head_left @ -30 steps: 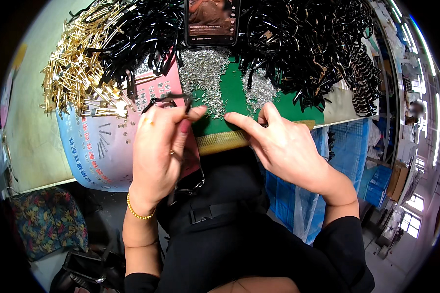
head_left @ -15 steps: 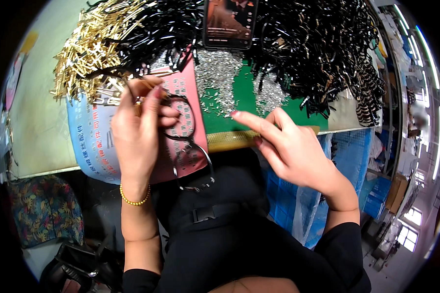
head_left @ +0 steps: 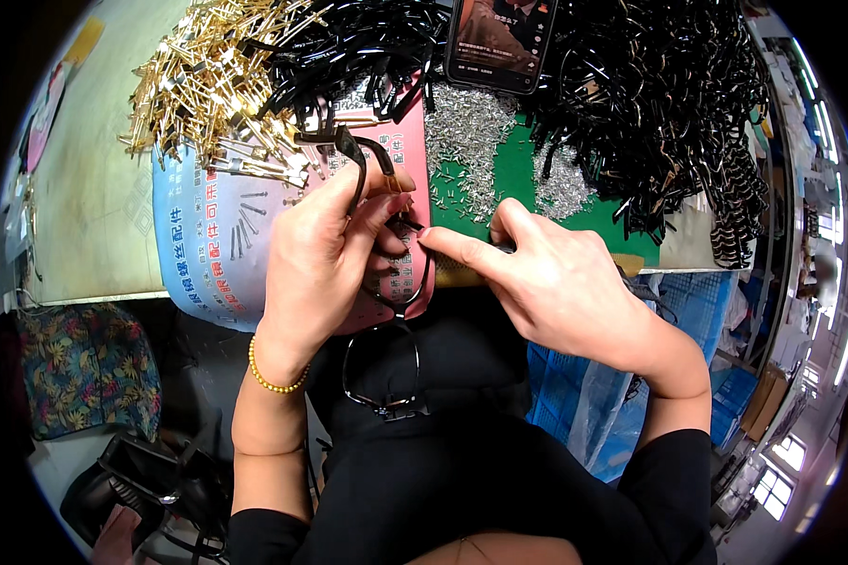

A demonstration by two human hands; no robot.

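A dark eyeglass frame (head_left: 399, 312) hangs from my left hand (head_left: 325, 250), its lower lens rim in front of my black clothing. My left fingers are closed around the frame's upper end, where a black temple arm (head_left: 350, 151) rises above the hand. The index finger of my right hand (head_left: 561, 282) reaches to the spot where arm and frame meet, close to my left fingertips. Its other fingers are curled in, and what they hold, if anything, is mostly hidden. Small silvery screws (head_left: 471, 122) lie heaped on a green mat (head_left: 523, 169) beyond my hands.
Gold-coloured thin metal parts (head_left: 207, 85) are piled at the far left, beside black temple arms (head_left: 349, 61). More black strips (head_left: 650, 113) cover the far right. A phone (head_left: 496, 47) stands between them. A blue-and-pink printed sheet (head_left: 193, 250) lies under my left hand.
My right hand has moved left from the screws to the frame. My left hand has shifted right with the eyeglass frame, and the view has shifted slightly.
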